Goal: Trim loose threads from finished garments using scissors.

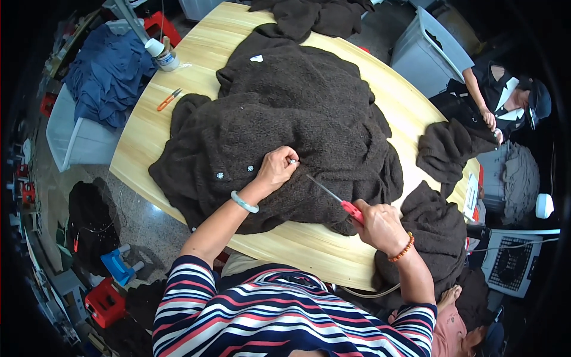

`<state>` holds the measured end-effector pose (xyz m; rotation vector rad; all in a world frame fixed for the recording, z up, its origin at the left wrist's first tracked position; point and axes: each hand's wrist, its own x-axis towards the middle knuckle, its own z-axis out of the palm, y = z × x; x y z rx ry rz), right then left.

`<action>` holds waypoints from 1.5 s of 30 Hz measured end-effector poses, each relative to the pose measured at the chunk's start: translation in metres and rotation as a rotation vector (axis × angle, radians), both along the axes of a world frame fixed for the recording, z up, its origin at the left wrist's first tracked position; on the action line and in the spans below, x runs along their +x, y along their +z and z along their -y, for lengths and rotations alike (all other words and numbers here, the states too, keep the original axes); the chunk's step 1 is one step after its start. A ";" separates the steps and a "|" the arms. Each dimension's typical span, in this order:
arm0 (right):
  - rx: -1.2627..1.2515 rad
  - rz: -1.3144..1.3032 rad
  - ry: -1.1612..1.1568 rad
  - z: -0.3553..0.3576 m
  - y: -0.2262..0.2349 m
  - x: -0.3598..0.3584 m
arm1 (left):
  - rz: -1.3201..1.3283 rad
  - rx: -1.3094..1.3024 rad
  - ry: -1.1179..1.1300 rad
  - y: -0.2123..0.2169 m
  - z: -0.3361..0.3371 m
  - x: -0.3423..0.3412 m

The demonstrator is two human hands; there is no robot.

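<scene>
A dark brown knitted garment (285, 101) lies spread in folds over the wooden table (143, 137). My left hand (277, 169) rests on it, thumb and fingertips pinched around a small pale button (292, 161). Two similar buttons, one farther left (220, 175) and one nearer the hand (250, 168), sit on the knit. My right hand (385, 226) grips red-handled scissors (351, 208), whose long thin blade points up and left toward the pinched button, a short way from it. Whether the blades are parted cannot be made out.
Orange thread snips (169, 100) and a thread cone (162, 55) lie at the table's left. Blue fabric (110, 74) fills a white bin. At right, a co-worker (505, 98) handles a brown knit piece (455, 149); another person (455, 333) is at lower right.
</scene>
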<state>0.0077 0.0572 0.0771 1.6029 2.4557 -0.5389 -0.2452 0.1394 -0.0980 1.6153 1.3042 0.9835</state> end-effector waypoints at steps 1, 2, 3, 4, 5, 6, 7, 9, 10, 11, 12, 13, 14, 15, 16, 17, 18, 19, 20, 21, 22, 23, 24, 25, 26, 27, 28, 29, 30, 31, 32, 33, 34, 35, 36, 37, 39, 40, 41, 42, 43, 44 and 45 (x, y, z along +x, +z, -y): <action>0.015 0.002 0.019 -0.003 -0.004 -0.004 | -0.011 0.014 0.002 -0.001 0.000 0.000; 0.012 0.005 0.009 -0.006 -0.007 -0.009 | -0.009 0.011 -0.007 -0.003 0.001 0.000; 0.007 0.016 0.007 -0.011 -0.008 -0.013 | 0.131 -0.098 0.005 -0.006 0.001 -0.001; 0.003 0.027 0.005 -0.014 -0.009 -0.016 | 0.271 -0.207 0.018 -0.009 0.001 -0.002; 0.010 0.031 0.000 -0.016 -0.008 -0.017 | 0.322 -0.251 -0.006 -0.010 0.001 -0.007; 0.007 0.032 -0.007 -0.017 -0.009 -0.018 | 0.322 -0.255 -0.012 -0.012 0.001 -0.010; -0.003 0.025 -0.002 -0.017 -0.010 -0.018 | 0.359 -0.295 -0.015 -0.013 0.000 -0.012; 0.002 0.004 0.027 -0.016 -0.010 -0.021 | 0.369 -0.326 -0.040 -0.016 0.000 -0.017; 0.000 0.007 0.023 -0.017 -0.011 -0.024 | 0.372 -0.328 -0.044 -0.018 0.001 -0.019; 0.001 0.011 0.014 -0.019 -0.013 -0.026 | 0.376 -0.320 -0.042 -0.019 0.001 -0.019; 0.002 0.016 0.006 -0.020 -0.015 -0.026 | 0.380 -0.311 -0.038 -0.020 0.000 -0.019; 0.014 0.033 0.007 -0.019 -0.017 -0.026 | 0.367 -0.301 -0.037 -0.021 0.001 -0.019; 0.013 0.031 0.008 -0.019 -0.016 -0.026 | 0.365 -0.302 -0.034 -0.016 0.002 -0.019; -0.009 -0.005 0.019 -0.018 -0.013 -0.026 | 0.370 -0.286 -0.018 -0.010 0.005 -0.019; -0.030 -0.042 0.030 -0.016 -0.012 -0.026 | 0.374 -0.270 0.000 -0.004 0.008 -0.020; -0.029 -0.040 0.026 -0.014 -0.012 -0.024 | 0.375 -0.270 -0.005 0.005 0.010 -0.021; -0.022 -0.092 0.004 -0.011 -0.014 -0.020 | 0.114 0.022 0.027 0.012 0.015 -0.025; -0.014 -0.144 -0.017 -0.009 -0.015 -0.017 | -0.148 0.312 0.058 0.020 0.020 -0.029; -0.017 -0.146 -0.017 -0.007 -0.016 -0.015 | -0.278 0.377 0.104 0.033 0.026 -0.034; -0.042 -0.146 -0.054 -0.005 -0.016 -0.013 | -0.350 0.362 0.099 0.033 0.030 -0.038; -0.067 -0.146 -0.092 -0.003 -0.017 -0.011 | -0.422 0.348 0.093 0.032 0.033 -0.041; -0.067 -0.150 -0.089 -0.002 -0.017 -0.011 | -0.464 0.348 0.084 0.029 0.033 -0.043; -0.060 -0.161 -0.082 0.000 -0.018 -0.012 | -0.467 0.347 0.085 0.027 0.033 -0.044; -0.053 -0.171 -0.077 0.002 -0.019 -0.012 | -0.503 0.312 0.070 0.026 0.033 -0.045; -0.054 -0.172 -0.076 0.003 -0.020 -0.012 | -0.538 0.276 0.054 0.025 0.032 -0.044; -0.051 -0.184 -0.063 0.003 -0.021 -0.014 | -0.540 0.276 0.054 0.024 0.030 -0.044; -0.047 -0.195 -0.051 0.003 -0.022 -0.015 | -0.536 0.287 0.062 0.022 0.028 -0.044; -0.045 -0.194 -0.052 0.003 -0.022 -0.017 | -0.529 0.301 0.070 0.021 0.025 -0.043; -0.035 -0.190 -0.022 0.002 -0.023 -0.019 | -0.528 0.303 0.070 0.018 0.023 -0.042; -0.025 -0.187 0.008 0.002 -0.023 -0.021 | -0.422 0.229 0.074 0.015 0.022 -0.042; -0.023 -0.188 0.004 0.002 -0.022 -0.025 | -0.317 0.155 0.075 0.012 0.021 -0.043; -0.033 -0.144 0.030 0.001 -0.022 -0.030 | -0.317 0.157 0.072 0.009 0.020 -0.044; -0.043 -0.101 0.055 0.001 -0.021 -0.034 | -0.206 0.107 0.097 0.006 0.019 -0.046; -0.010 -0.124 0.079 0.000 -0.022 -0.037 | -0.096 0.056 0.123 0.005 0.020 -0.049; -0.009 -0.127 0.078 -0.001 -0.022 -0.040 | -0.099 0.057 0.122 0.004 0.020 -0.052; -0.014 -0.113 0.084 -0.002 -0.022 -0.043 | -0.036 -0.048 0.130 0.004 0.021 -0.055; -0.002 -0.100 0.093 -0.003 -0.024 -0.048 | 0.051 -0.170 0.147 0.010 0.022 -0.055; -0.001 -0.100 0.092 -0.003 -0.025 -0.050 | 0.051 -0.169 0.146 0.008 0.024 -0.055; 0.003 -0.093 0.083 -0.004 -0.025 -0.051 | 0.077 -0.141 0.163 0.005 0.026 -0.055; 0.008 -0.086 0.075 -0.005 -0.025 -0.053 | 0.103 -0.113 0.181 0.003 0.028 -0.055; 0.008 -0.084 0.079 -0.004 -0.024 -0.054 | 0.105 -0.112 0.184 0.002 0.030 -0.056; -0.011 -0.097 0.097 -0.003 -0.022 -0.055 | 0.104 -0.063 0.189 0.003 0.032 -0.056; -0.030 -0.110 0.115 -0.002 -0.021 -0.056 | 0.102 -0.014 0.194 0.005 0.035 -0.056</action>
